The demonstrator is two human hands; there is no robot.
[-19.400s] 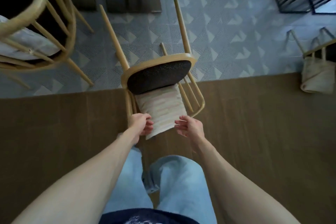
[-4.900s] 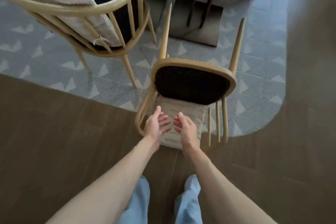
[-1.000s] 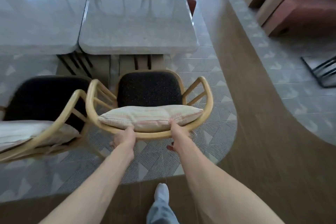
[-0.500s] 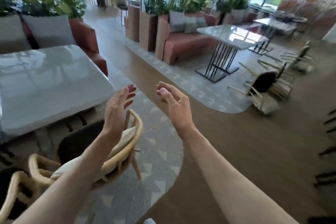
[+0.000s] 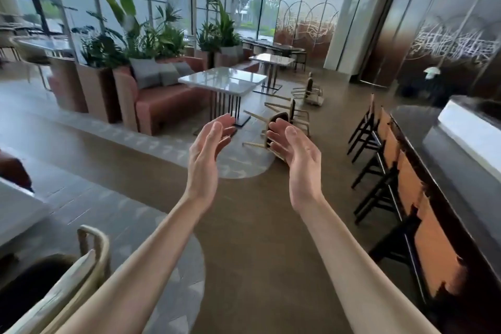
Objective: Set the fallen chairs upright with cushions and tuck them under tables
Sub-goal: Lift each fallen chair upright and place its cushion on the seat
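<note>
My left hand (image 5: pixel 207 147) and my right hand (image 5: pixel 295 150) are raised in front of me, palms facing each other, fingers apart, holding nothing. Far ahead, a wooden chair with a dark seat (image 5: pixel 279 122) lies tipped over on the floor beside a marble-topped table (image 5: pixel 222 81); my right hand partly hides it. Behind it a second fallen chair (image 5: pixel 310 90) lies near another table (image 5: pixel 271 59). At the bottom left stands the upright wooden chair (image 5: pixel 93 249) with its striped cushion (image 5: pixel 58 295), at a white table (image 5: pixel 16 209).
A row of dark bar stools (image 5: pixel 379 160) lines a counter (image 5: pixel 439 171) on the right. A terracotta sofa (image 5: pixel 162 97) with grey pillows and planters (image 5: pixel 95 84) stand at the left. Brown wood floor runs between me and the fallen chairs.
Both hands let go of the upright chair's back and rose into the air. My view swung up and to the right, toward the fallen chairs farther off.
</note>
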